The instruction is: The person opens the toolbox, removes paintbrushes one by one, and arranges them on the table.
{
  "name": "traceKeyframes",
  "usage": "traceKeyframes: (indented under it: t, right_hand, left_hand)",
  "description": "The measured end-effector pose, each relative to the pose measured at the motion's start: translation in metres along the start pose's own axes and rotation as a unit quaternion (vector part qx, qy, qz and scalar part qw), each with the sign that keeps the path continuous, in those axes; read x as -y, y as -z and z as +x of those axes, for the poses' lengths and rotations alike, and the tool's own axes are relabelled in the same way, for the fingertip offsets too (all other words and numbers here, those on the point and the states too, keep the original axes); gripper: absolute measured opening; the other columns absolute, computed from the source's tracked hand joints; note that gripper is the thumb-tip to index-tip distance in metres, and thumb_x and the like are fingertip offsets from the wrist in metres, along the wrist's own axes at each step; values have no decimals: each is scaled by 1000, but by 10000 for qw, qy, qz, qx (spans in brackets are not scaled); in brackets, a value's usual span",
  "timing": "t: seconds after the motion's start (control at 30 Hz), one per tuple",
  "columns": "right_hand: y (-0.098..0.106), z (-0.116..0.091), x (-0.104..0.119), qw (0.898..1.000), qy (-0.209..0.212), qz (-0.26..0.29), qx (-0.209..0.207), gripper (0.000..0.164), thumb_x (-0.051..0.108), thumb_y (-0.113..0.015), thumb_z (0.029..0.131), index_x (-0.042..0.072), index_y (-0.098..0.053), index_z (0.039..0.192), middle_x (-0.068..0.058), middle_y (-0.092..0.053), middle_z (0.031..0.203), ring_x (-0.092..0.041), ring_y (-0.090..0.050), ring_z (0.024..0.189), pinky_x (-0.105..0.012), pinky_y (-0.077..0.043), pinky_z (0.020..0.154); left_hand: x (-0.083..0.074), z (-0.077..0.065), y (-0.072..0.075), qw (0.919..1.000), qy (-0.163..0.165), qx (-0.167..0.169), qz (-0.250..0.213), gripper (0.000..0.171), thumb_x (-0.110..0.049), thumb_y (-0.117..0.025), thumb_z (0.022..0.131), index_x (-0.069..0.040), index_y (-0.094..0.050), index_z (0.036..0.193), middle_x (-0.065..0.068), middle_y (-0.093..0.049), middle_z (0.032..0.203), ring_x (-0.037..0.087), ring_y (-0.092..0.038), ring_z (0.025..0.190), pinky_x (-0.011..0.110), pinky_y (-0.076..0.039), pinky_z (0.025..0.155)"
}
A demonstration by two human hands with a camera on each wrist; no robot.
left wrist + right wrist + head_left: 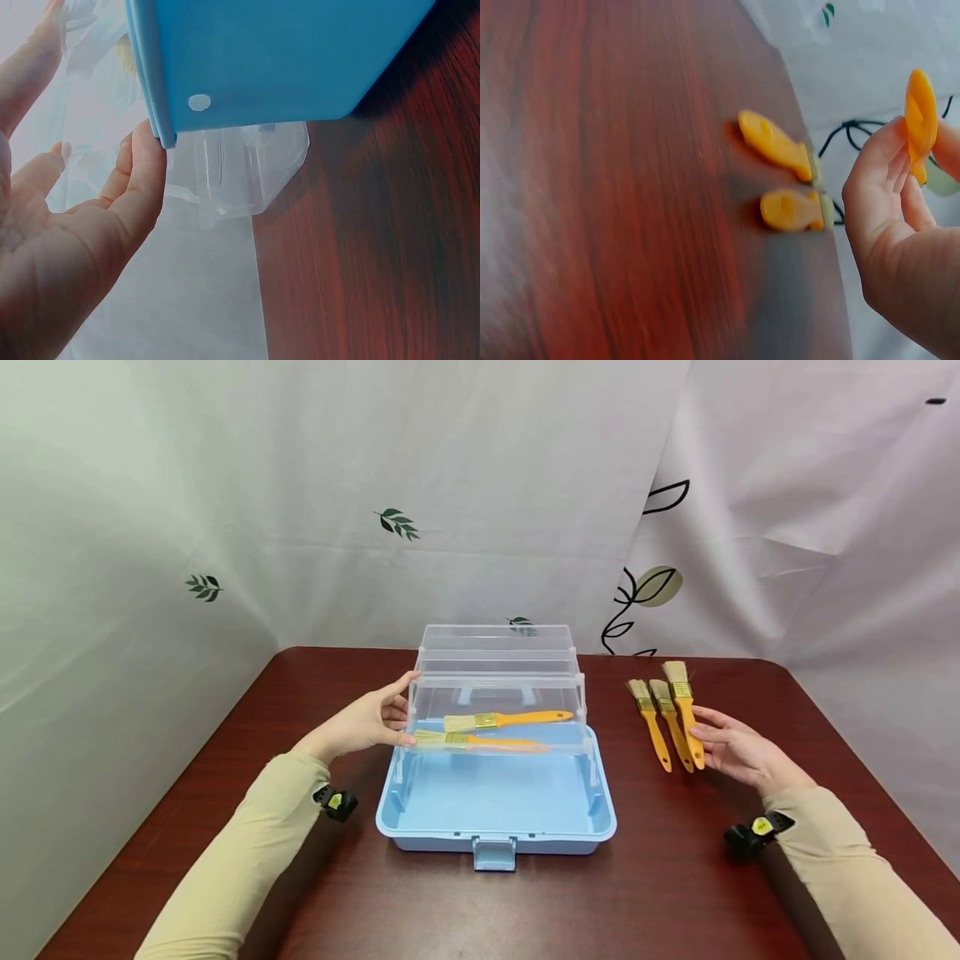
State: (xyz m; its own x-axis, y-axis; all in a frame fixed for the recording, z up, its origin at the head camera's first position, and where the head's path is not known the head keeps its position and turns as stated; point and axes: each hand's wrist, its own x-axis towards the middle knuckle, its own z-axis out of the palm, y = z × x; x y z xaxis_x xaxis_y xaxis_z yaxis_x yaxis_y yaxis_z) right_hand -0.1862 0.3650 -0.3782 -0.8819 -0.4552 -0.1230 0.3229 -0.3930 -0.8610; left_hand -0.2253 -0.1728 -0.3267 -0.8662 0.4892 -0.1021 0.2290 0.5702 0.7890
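Note:
A light blue storage box (495, 843) stands open on the table, with its clear upper section (427, 693) raised at the back. Two paintbrushes with yellow handles, an upper one (525, 717) and a lower one (487, 742), lie across that clear tray. My left hand (367, 718) holds the tray's left end, thumb at the lower front edge; in the left wrist view some fingers (142, 172) reach the blue rim. In my right hand (738, 752) a third paintbrush (682, 697) is pinched by its handle, bristles pointing away, raised in the right wrist view.
Two more paintbrushes, one on the left (652, 731) and one in the middle (672, 727), lie side by side on the dark red wooden table (517, 910), left of the right hand. Behind the table hangs a white cloth (315, 510) with leaf prints. A latch (494, 855) sticks out from the box's front.

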Motion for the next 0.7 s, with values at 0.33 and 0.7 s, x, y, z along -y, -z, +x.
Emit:
traceKeyframes:
  t: [0.33,0.7]
  right_hand:
    - [19,-1,3,9922,-367,-651,-997,29,8,-48,98,23,-37,119,9,-62,100,-8,-61,88,-25,-51,69]
    - [33,3,5,9760,-644,-1467,-1477,46,11,-51,98,22,-27,135,20,-57,96,-2,-58,85,-23,-49,73]
  left_hand:
    - [1,0,0,10000,-26,-10,-41,103,-18,-80,76,-25,-12,153,19,-47,119,29,-54,106,42,-48,94]
    - [3,1,0,10000,-62,-15,-38,103,-18,-80,76,-25,-13,153,19,-47,118,29,-54,105,43,-48,95]
